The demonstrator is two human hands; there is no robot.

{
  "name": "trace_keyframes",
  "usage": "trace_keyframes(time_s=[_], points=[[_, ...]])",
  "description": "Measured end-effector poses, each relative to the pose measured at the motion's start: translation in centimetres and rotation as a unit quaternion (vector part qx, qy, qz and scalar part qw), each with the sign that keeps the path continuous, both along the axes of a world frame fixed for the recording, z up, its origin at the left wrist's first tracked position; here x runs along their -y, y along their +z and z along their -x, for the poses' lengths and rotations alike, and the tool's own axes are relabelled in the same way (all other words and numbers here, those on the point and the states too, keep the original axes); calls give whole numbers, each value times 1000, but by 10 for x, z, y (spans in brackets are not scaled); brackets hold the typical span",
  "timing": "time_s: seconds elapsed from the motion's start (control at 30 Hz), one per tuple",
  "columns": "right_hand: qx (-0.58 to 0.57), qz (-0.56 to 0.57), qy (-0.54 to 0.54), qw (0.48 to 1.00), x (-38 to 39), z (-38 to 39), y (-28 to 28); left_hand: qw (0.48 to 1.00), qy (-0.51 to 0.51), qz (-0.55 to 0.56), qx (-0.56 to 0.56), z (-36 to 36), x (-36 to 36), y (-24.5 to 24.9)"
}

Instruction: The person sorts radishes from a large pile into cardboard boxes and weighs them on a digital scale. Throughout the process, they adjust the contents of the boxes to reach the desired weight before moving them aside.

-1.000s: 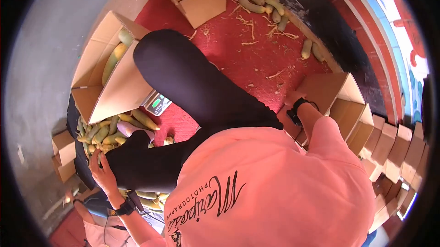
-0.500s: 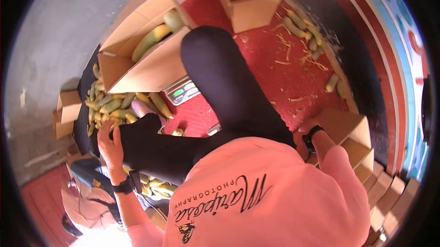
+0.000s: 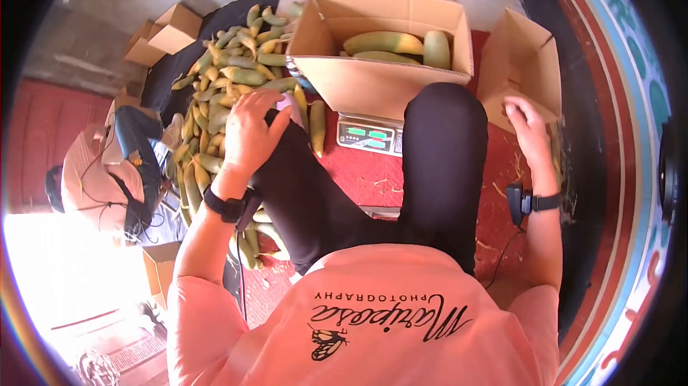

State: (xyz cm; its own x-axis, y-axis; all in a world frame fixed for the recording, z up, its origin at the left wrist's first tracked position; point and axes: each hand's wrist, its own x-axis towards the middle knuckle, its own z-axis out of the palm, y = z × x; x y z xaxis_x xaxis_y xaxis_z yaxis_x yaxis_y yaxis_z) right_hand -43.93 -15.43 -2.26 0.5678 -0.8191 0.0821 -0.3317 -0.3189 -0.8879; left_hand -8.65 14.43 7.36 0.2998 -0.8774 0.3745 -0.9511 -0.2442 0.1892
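Note:
My left hand [image 3: 252,131] rests by my bent left knee with its fingers spread, nothing in it. Beside and beyond it lies a heap of long green-and-yellow vegetables that look like cucumbers [image 3: 247,76]. My right hand [image 3: 528,128] is stretched forward, fingers extended, overlapping the near edge of an open cardboard box [image 3: 494,70] at the right. Between my hands, past my knees, stands a larger open cardboard box [image 3: 387,88] with a few big cucumbers [image 3: 383,43] inside. A scale [image 3: 369,135] with lit green displays is at that box's near side.
Red flooring [image 3: 362,178] shows between my legs. A person [image 3: 93,178] sits at the left beyond the heap. Small cardboard boxes [image 3: 175,27] stand at the back left. A dark wall with coloured stripes [image 3: 609,156] runs along the right.
My view has turned to the left. My right hand has moved from beside a box near my right hip to the box ahead at the right. My left hand stays by my knee.

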Motion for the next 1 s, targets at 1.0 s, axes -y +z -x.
trace_keyframes(time_s=[1.0], points=[[-309, 291, 242, 873, 4, -174, 24, 997, 69, 18, -20, -20, -45, 2]])
